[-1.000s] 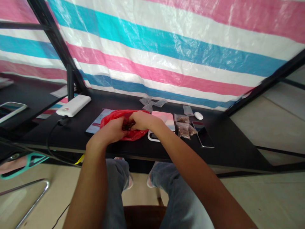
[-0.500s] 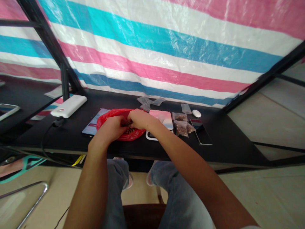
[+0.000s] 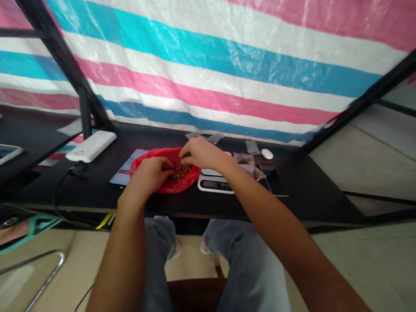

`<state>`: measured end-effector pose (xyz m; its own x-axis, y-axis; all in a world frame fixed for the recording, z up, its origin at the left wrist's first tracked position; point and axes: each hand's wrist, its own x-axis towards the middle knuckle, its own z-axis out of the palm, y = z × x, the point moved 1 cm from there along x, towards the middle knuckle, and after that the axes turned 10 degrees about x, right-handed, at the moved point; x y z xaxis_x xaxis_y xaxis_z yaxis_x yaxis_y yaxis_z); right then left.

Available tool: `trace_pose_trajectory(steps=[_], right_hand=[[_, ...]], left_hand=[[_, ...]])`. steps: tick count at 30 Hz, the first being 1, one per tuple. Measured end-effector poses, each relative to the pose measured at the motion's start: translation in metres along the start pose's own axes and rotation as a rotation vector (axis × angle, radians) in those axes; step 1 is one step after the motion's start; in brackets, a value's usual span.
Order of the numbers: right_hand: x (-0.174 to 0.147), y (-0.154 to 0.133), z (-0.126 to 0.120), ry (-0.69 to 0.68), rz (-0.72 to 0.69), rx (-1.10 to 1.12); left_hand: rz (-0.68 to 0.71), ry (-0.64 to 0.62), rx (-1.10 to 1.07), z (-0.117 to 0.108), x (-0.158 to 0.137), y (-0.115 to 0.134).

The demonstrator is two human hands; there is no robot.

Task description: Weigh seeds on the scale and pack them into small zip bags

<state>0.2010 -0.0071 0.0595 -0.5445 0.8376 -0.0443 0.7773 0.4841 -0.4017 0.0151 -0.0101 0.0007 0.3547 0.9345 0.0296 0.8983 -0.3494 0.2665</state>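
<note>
An open red plastic bag lies on the black table, with many small dried brown pieces inside. My left hand reaches over the bag's left side, its thumb and fingers curled together just above the pieces. Whether anything is between them is hidden. My right hand is over the bag's right rim, fingers pinched, with a bit of brown showing at the fingertips. Under my right wrist lies a white digital scale, its display facing me and its plate partly covered.
Filled clear sachets lie right of the scale, beside a phone and a white mouse. Flat clear bags lie behind. Left are a tablet and a white power bank with a cable. A striped sheet hangs behind.
My right hand has risen out of the pieces and moved slightly right, uncovering more of them and the scale's display. My left hand has drawn back a little from the pile.
</note>
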Motion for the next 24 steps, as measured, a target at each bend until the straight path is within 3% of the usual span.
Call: trace_pose_trajectory(steps=[4,10,17,24], right_hand=[[-0.025,0.009,-0.030,0.089,0.034,0.058],[-0.060,0.033,-0.062,0.013,0.234,0.051],[-0.063,0.049,-0.058,-0.078,0.312,-0.014],[-0.051,0.043,-0.053,-0.167,0.323,-0.122]], left_hand=[[-0.012,-0.002,-0.009,0.002,0.000,-0.002],[-0.016,-0.008,-0.014,0.002,0.001,0.001],[-0.002,-0.038,-0.009,0.002,0.001,0.005],[-0.003,-0.049,-0.007,0.005,0.001,0.003]])
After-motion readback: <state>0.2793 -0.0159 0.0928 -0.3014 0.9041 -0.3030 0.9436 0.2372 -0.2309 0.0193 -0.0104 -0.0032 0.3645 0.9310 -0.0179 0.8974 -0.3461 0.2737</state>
